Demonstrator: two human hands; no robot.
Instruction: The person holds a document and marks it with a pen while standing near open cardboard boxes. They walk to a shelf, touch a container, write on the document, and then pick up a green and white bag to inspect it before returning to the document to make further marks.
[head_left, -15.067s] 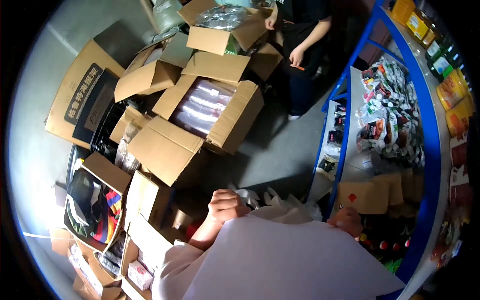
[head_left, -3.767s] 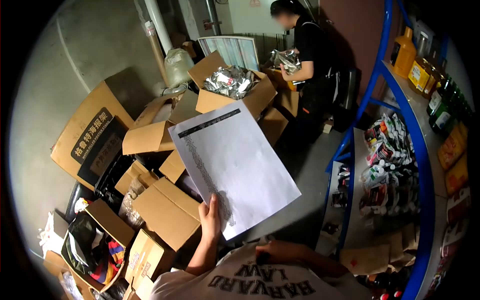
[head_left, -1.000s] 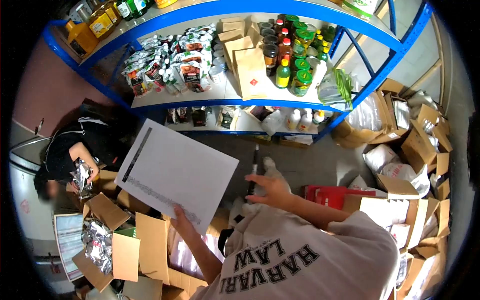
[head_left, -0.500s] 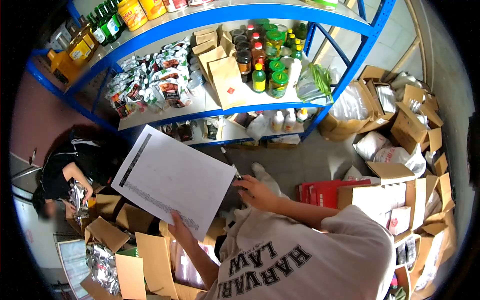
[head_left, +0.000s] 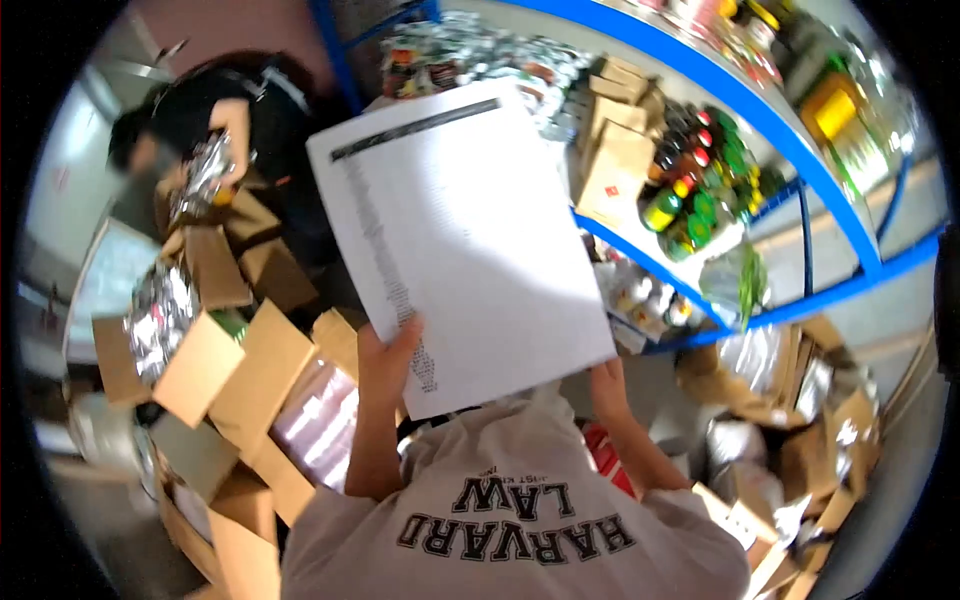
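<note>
A printed sheet of paper (head_left: 470,250), perhaps one of a few, is held up in front of my chest. It has a dark header bar along its top and a column of small text down its left side. My left hand (head_left: 392,355) grips the lower left edge, thumb on the printed face. My right hand (head_left: 607,388) is at the lower right corner of the paper, its fingers partly hidden by the edge. No pen shows in it at this moment.
A blue-framed shelf (head_left: 690,290) holds brown paper bags (head_left: 612,175), bottles, jars and packets. At left, another person (head_left: 235,130) handles a silver foil packet (head_left: 205,175). Open cardboard boxes (head_left: 262,375) stand at left, with more boxes (head_left: 850,430) at right.
My view has swung, and the paper has turned more upright in front of me. My right hand, which held a pen beside the paper, is now at its lower right corner; the pen is out of sight.
</note>
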